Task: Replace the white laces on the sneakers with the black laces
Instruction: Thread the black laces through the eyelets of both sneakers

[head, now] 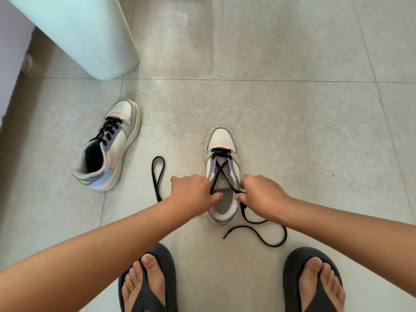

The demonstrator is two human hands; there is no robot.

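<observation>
A white sneaker (221, 140) with pink and lilac panels stands on the floor in front of me, toe pointing away. A black lace (221, 170) runs across its lowest eyelets and makes one cross over the tongue. My left hand (193, 190) grips the sneaker's left side at the collar and pinches one strand. My right hand (261, 194) pinches the other strand at the right eyelets. Loose lace ends trail on the floor, one looping left (157, 174), one curling right (270, 239). A second sneaker (108, 147), fully laced in black, lies to the left.
A pale rounded cabinet or appliance base (90, 34) stands at the upper left on the grey tiled floor (292, 120). My two feet in dark flip-flops (148, 278) (315, 280) are at the bottom edge. No white laces are in view.
</observation>
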